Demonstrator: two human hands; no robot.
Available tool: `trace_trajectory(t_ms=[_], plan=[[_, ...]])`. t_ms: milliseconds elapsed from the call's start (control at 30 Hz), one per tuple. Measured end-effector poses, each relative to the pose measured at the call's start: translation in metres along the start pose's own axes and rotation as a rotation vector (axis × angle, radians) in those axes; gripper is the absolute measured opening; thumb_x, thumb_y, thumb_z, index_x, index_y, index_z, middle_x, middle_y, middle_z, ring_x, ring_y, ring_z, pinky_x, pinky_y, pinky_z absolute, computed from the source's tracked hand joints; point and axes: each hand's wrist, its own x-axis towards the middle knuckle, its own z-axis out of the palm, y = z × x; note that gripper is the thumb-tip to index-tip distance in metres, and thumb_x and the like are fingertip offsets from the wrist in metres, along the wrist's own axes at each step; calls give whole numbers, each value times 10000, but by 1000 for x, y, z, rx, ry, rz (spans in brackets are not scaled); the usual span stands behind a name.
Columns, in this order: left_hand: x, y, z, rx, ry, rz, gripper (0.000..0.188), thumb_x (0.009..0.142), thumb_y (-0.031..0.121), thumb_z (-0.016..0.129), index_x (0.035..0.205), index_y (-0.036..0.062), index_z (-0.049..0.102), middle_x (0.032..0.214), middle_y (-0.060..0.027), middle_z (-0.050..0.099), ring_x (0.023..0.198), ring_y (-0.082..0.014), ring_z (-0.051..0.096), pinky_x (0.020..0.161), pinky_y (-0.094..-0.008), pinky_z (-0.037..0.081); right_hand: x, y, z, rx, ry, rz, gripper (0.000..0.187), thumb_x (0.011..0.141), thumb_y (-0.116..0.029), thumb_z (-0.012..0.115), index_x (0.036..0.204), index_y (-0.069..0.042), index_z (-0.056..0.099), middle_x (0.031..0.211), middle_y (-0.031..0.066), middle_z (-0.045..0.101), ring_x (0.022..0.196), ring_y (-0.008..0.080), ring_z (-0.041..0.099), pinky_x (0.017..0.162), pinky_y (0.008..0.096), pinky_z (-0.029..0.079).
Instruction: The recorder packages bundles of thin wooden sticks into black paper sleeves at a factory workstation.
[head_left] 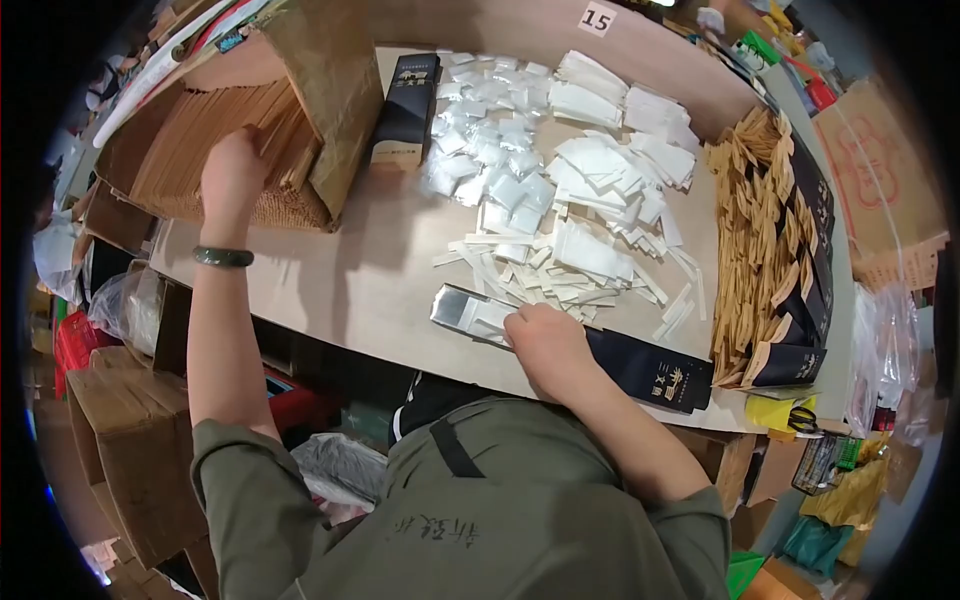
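Observation:
My left hand reaches into a cardboard box packed with upright brown paper sleeves. Its fingers curl down at the sleeves' top edges, and their tips are hidden. At the table's front edge my right hand is closed over a narrow flat packet, shiny and whitish with a dark rim. To the right of that hand lies a dark blue printed paper sleeve, its left end beneath the hand. Beyond my right hand are loose thin white strips and white flat packets.
Small clear-white sachets are heaped mid-table. Another dark sleeve lies beside the cardboard box. A dense row of tan and dark blue sleeves lines the right side. Black scissors hang at the right edge. A low wall rises behind.

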Motion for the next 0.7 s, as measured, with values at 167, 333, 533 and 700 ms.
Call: trace_trajectory(t_ms=[167, 333, 533, 700], plan=[[-72, -18, 33, -1295, 386, -158, 241, 1036, 218, 528, 983, 14, 645, 778, 55, 495, 690, -42, 418, 612, -204, 349, 5, 7, 13, 235, 158, 59, 135, 849, -186, 669, 891, -83, 593, 838, 107, 582, 856, 316, 613, 703, 428, 512], [-197, 34, 99, -1570, -351, -207, 147, 977, 143, 630, 1058, 29, 674, 935, 11, 637, 857, -75, 549, 799, -225, 444, -14, 4, -5, 200, 386, -11, 364, 742, -176, 787, 1031, -60, 597, 996, 110, 614, 909, 324, 613, 763, 418, 516], [-166, 82, 46, -1183, -655, 208, 81, 879, 54, 714, 882, -14, 670, 779, 24, 637, 703, -43, 558, 638, -221, 464, -72, 31, -6, 157, 334, 106, 355, 686, -198, 838, 910, -36, 616, 1254, 173, 569, 1178, 387, 527, 982, 471, 431], [-178, 135, 78, -1186, -554, 431, 96, 815, 50, 739, 849, 9, 659, 799, -93, 635, 725, -207, 648, 657, -304, 512, -73, 34, 9, 178, 285, 18, 384, 690, -221, 837, 936, -30, 612, 1347, 195, 505, 1237, 391, 489, 1010, 467, 414]])
